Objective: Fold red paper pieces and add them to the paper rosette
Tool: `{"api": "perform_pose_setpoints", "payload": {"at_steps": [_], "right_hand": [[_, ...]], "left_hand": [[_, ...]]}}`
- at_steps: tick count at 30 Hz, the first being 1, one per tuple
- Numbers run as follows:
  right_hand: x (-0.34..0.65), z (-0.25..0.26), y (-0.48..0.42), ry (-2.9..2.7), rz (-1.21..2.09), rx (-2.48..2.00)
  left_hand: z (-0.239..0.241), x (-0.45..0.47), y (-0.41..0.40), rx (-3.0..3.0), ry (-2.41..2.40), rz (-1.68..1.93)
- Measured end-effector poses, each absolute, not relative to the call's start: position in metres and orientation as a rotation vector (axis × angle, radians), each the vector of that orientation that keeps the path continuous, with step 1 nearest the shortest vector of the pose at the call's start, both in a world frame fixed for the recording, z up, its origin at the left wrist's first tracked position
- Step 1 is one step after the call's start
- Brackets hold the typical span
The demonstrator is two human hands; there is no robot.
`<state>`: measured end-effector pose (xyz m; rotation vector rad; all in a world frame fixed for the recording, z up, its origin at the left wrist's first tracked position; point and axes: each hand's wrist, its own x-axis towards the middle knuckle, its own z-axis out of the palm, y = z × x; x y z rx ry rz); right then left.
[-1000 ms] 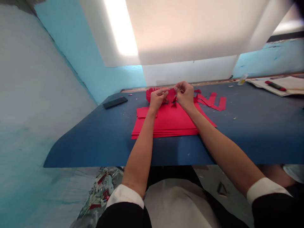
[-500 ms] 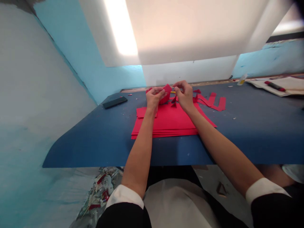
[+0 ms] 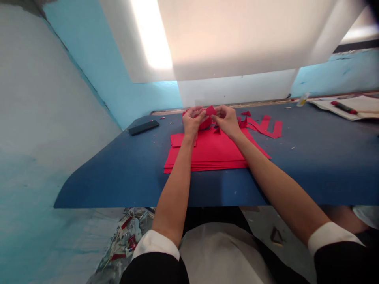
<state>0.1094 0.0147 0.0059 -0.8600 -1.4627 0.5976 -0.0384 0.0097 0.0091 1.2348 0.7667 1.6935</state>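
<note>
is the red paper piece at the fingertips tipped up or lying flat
Tipped up: the red paper piece, pinched by the left hand, has a corner pointing upward. Whether it is folded, I cannot tell.

1. No text, label, brand, number or sign can be read anywhere in the frame.
2. On the small bottle at the upper right, any lettering is too small and blurred to be made out.
3. On the marker at the far right, no print can be deciphered.
4. On the papers under it, no writing can be distinguished.
5. On the dark flat device left of centre, no brand can be discerned.
</note>
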Motion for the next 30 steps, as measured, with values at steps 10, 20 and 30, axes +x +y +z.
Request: {"api": "perform_pose_setpoints", "payload": {"at_steps": [10, 20, 30], "right_hand": [[0.112, 0.008, 0.01, -1.48, 0.555, -0.863], [0.109, 0.015, 0.001, -1.541, 0.454, -0.869], [0.111, 0.014, 0.004, -1.521, 0.425, -0.895]], "left_hand": [[0.006, -0.04, 0.01, 1.368, 0.735, 1.648], [0.005, -0.038, 0.013, 1.448, 0.787, 1.636], [0.007, -0.037, 0.012, 1.471, 0.836, 1.663]]}}
